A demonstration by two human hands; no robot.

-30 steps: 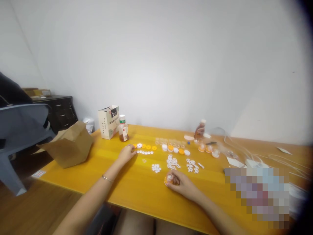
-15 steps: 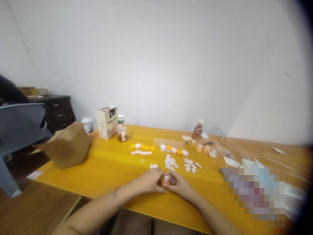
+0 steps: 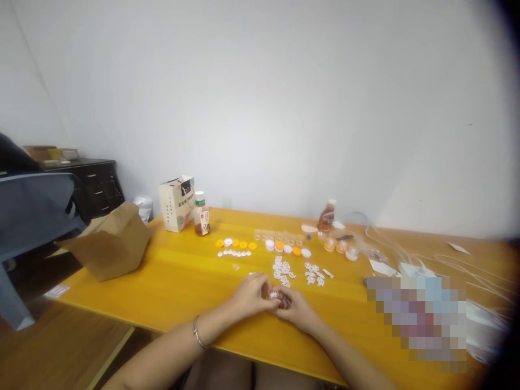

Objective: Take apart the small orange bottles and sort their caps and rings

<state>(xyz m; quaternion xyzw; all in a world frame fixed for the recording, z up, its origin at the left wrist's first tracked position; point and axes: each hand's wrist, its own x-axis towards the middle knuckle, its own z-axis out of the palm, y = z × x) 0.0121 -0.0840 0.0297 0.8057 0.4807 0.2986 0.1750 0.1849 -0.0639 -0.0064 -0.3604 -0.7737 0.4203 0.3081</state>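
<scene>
Thumb and curled fingers of the left hand (image 3: 252, 295) and the right hand (image 3: 294, 310) pinch a small white-and-orange piece (image 3: 273, 296) between them, at the near side of a wooden table (image 3: 195, 297). Just beyond lie white openwork cutouts (image 3: 282, 269), a row of white pointed pieces (image 3: 234, 253) and a row of mostly yellow discs (image 3: 242, 245). Farther left, a white-capped bottle (image 3: 202, 218) stands beside a printed paper bag (image 3: 174, 208); a brown paper bag (image 3: 116, 246) sits nearer the table's left end.
</scene>
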